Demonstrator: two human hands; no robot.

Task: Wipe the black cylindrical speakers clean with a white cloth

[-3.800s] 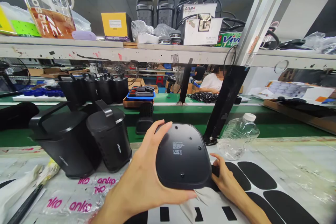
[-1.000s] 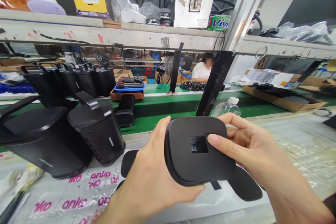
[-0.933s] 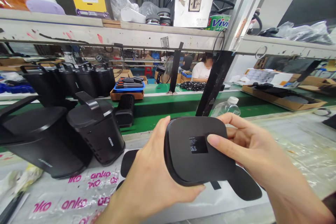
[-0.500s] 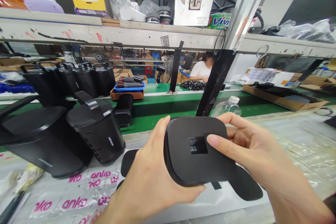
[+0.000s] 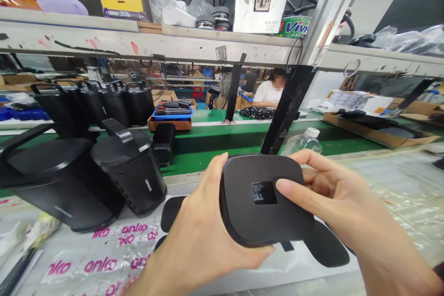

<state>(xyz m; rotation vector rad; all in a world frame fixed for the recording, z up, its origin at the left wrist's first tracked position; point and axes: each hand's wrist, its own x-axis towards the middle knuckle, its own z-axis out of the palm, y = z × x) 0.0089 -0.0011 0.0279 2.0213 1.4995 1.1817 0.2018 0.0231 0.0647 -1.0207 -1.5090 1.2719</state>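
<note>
A black speaker [image 5: 263, 212] is lifted off the table with its flat underside toward me; a small printed label shows at its middle. My left hand [image 5: 201, 236] grips its left side, fingers over the top edge and thumb under the lower rim. My right hand [image 5: 343, 212] holds the right side, with the thumb pressed on the underside just right of the label. Below the speaker lies a white sheet [image 5: 274, 266] carrying black oval pads [image 5: 326, 249].
Two black speakers with handles [image 5: 130, 166] [image 5: 58, 180] stand at the left on clear "anko" bags [image 5: 104, 259]. A plastic bottle [image 5: 305, 141] and a slanted black post [image 5: 287, 106] are behind. A green conveyor [image 5: 222, 141] carries more speakers; a person sits beyond it.
Since 3.8 s ago the speaker has come up off the table and my right hand has moved from the sheet to its right side. Over the last second almost nothing has shifted.
</note>
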